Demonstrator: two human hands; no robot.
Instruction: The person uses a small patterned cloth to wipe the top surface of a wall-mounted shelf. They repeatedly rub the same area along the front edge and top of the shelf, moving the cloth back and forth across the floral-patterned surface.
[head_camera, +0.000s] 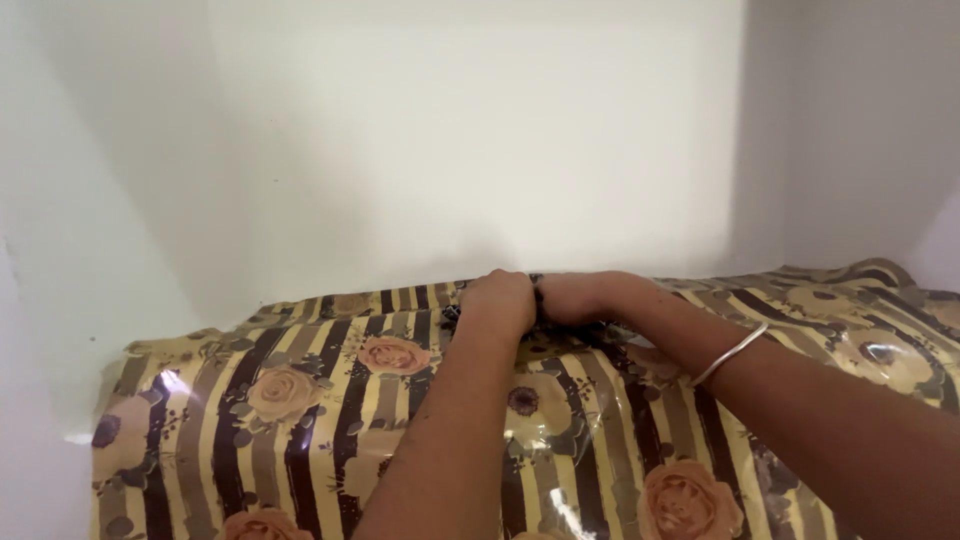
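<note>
Glossy sheeting (330, 420) printed with broad dark-brown and yellow stripes and peach roses covers a flat shelf-like surface from the left edge of the view to the right. It shines where the light catches it, and it looks like a plastic-coated liner. It lies mostly flat, with a slight ripple along its far edge where it meets the back wall (480, 130).

White walls enclose the surface on three sides: a plain back wall, a left side wall (60, 200) and a right side wall (850, 120), so the space reads as a recess or cupboard shelf. The walls are bare and evenly lit.

Two bare forearms reach in from the near edge toward the back. One left hand (500, 295) and one right hand (580, 297) meet at the middle of the far edge, knuckles touching or almost touching. Both hands are curled with the fingers tucked down into the sheeting at the foot of the back wall. Whether they pinch a fold of it or only press on it cannot be told, because the fingertips are hidden.

One thin silver bangle (728, 353) circles the right wrist.

By count: one sheet, two hands, one bangle, and about six roses in view.
</note>
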